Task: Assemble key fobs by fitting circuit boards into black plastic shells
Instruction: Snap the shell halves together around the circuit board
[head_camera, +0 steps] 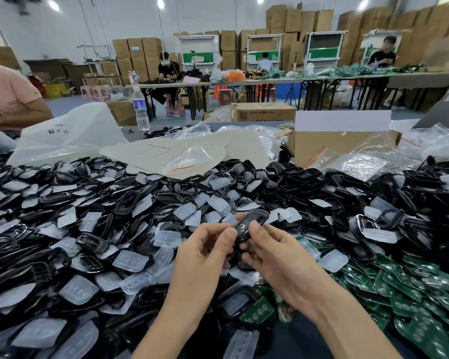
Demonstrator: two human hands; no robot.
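1. The left hand (208, 246) and right hand (276, 256) meet above the middle of the surface (303, 338), and both grip one black shell (249, 224). The fingers of each hand curl in, and the thumbs press on the shell's upper face.
2. The shell is tilted, its far end rising past the fingertips. Both hands probably hold it this way so the thumbs can squeeze the parts together while the fingers brace underneath. Whether a board already sits inside cannot be told.
3. The shell is lifted clear of the heap, pinched between the two hands and touching nothing else.
4. Green circuit boards (412, 288) are piled toward the near right corner, just beside the right forearm, likely kept there for a short reach.
5. Loose shells (130, 200) and translucent button pads (131, 260) cover the surface from the left edge across the middle.
6. Toward the far edge lie plastic bags, a cardboard box (342, 149) on the right and a water bottle (141, 110) on the left.
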